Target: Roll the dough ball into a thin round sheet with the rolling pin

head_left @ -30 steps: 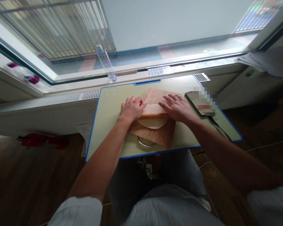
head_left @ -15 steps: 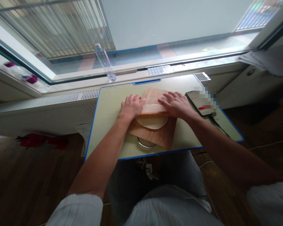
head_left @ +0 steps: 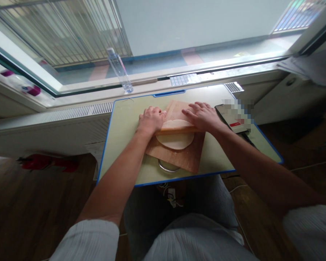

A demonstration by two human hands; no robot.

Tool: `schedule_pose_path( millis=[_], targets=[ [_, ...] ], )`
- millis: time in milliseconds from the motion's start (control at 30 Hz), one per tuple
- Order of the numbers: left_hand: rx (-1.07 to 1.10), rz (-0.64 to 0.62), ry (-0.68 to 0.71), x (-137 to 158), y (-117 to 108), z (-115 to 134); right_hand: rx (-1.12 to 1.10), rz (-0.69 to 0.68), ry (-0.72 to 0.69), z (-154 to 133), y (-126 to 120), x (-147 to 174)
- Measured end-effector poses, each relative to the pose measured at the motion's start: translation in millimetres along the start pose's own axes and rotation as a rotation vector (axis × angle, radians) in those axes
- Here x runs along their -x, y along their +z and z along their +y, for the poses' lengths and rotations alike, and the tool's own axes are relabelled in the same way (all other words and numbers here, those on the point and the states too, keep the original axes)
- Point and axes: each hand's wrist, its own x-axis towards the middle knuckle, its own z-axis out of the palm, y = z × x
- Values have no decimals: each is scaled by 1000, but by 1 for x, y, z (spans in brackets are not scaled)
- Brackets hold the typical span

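Note:
A wooden rolling pin (head_left: 176, 130) lies across a flat, pale, rounded sheet of dough (head_left: 177, 141). Under the dough is a wooden cutting board (head_left: 176, 157), turned at an angle, with a metal loop handle (head_left: 167, 168) at its near edge. My left hand (head_left: 151, 119) is curled over the pin's left end. My right hand (head_left: 202, 116) rests its palm over the right end, fingers reaching forward past it. Both ends of the pin are hidden beneath the hands.
The board sits on a small pale-green table (head_left: 119, 145) with blue edging. A phone (head_left: 230, 117), partly pixelated, lies at the right with a cable. A clear bottle (head_left: 121, 70) stands on the windowsill; another bottle (head_left: 20, 82) is at the left. Cables (head_left: 171, 195) hang below the table.
The rolling pin has rolled slightly away from me over the dough, both hands moving with it. The view has shifted a little.

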Motion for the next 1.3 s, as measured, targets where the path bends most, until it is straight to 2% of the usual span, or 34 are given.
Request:
schedule_pose_path(
  millis=[267, 600, 833, 1000, 1100, 1200, 1300],
  targets=[
    [-62, 132, -9, -1, -3, 4, -172, 112, 240, -11, -3, -7],
    [-73, 114, -17, -13, -3, 4, -203, 138, 242, -10, -5, -14],
    [-66, 78, -32, -23, -1, 3, -185, 219, 280, -12, -6, -22],
    [-66, 117, -2, -24, -2, 3, -126, 208, 305, -18, -10, -21],
    [-61, 170, 69, -14, -11, 6, -78, 236, 309, -24, -16, -15],
    [-64, 226, 126, 11, -20, 9, -51, 285, 299, -29, -24, 0],
    [-42, 200, 111, 41, -16, 11, -80, 307, 302, -35, -25, 22]
  ],
)
